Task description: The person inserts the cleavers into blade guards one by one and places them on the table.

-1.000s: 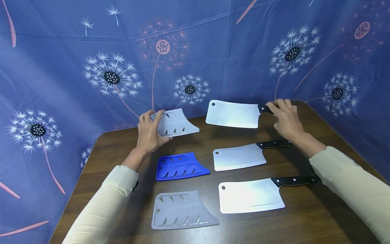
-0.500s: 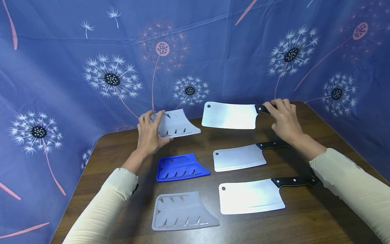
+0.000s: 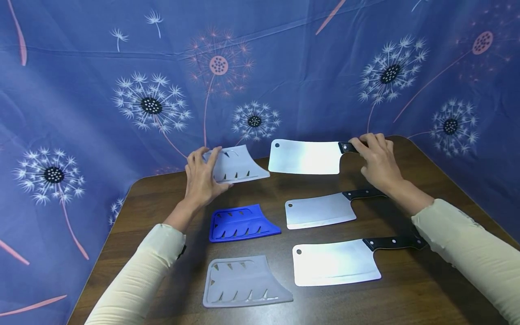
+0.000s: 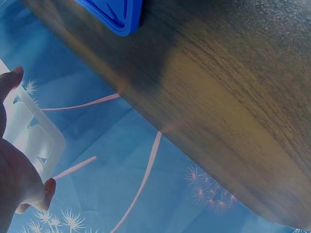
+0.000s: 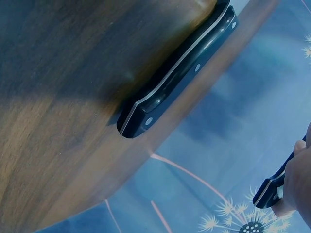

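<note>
At the back of the table, my left hand (image 3: pixel 201 178) grips a whitish translucent blade guard (image 3: pixel 239 166) by its left end, thumb below and fingers over the top edge. The guard's notched side faces me, and its flared end points right. My right hand (image 3: pixel 378 160) holds a cleaver (image 3: pixel 304 156) by its black handle (image 3: pixel 347 147). That cleaver's broad blade points left, its tip end just right of the guard with a narrow gap between them. In the right wrist view the handle's butt (image 5: pixel 266 196) sticks out of the hand.
A blue blade guard (image 3: pixel 243 223) and a second whitish guard (image 3: pixel 245 280) lie on the wooden table (image 3: pixel 162 194) nearer me. To their right lie a smaller cleaver (image 3: pixel 320 211) and a larger cleaver (image 3: pixel 335 263), handles rightward. A blue dandelion-print cloth (image 3: pixel 308 67) hangs behind.
The held cleaver has come slightly left and down, nearer the guard. The held guard has shifted a little to the right. The things lying on the table stay put.
</note>
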Demonstrator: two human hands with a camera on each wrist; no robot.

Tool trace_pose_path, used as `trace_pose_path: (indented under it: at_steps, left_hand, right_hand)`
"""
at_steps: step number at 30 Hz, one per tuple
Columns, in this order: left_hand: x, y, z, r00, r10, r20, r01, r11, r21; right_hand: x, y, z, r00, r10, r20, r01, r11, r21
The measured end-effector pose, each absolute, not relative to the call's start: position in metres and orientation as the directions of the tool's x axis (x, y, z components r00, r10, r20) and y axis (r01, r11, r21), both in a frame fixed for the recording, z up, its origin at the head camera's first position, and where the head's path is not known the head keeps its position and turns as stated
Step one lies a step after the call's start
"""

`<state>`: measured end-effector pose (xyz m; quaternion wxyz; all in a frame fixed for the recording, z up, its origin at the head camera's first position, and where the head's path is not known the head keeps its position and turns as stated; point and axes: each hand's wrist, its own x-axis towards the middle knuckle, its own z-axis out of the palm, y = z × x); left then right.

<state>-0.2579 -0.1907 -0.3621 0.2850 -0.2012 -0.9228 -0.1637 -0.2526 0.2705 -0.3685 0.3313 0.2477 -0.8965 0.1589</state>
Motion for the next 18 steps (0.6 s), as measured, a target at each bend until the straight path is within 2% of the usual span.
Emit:
trace_pose_path:
  at_steps: [18]
  left_hand:
    - [-0.2572, -0.1899, -0.3605, -0.756, 0.267, 0.598, 0.456, 0.87, 0.188]
  right_hand:
    - [-0.2531, 0.2657, -0.3669, -0.656, -0.334, 0.677, -0.545, 0.83, -0.118]
